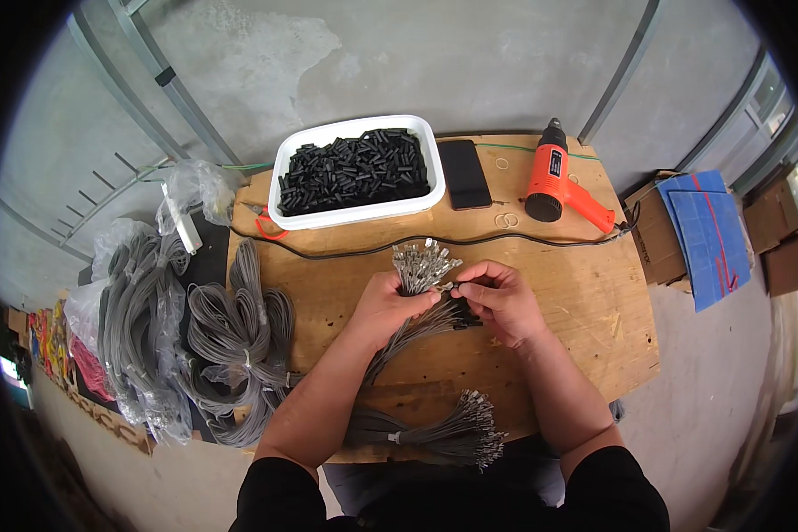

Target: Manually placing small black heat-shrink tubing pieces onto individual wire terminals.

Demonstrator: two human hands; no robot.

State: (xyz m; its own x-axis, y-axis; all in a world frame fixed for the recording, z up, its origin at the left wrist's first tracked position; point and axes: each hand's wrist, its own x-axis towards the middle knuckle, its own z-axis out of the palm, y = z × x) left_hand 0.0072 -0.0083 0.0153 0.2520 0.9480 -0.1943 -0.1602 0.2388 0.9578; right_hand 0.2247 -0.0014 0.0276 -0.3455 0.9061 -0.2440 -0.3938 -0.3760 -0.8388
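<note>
While the left hand (pixel 383 306) grips the wire bundle (pixel 417 306) upright, terminals toward the white tub (pixel 356 213), the right hand (pixel 501 297) pinches, seemingly, one terminal beside it.

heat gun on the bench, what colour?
The heat gun has an orange body and handle with a black nozzle and black rear; the head view shows it best.

Black short sleeves, bare forearms and hands, no gloves.
</note>
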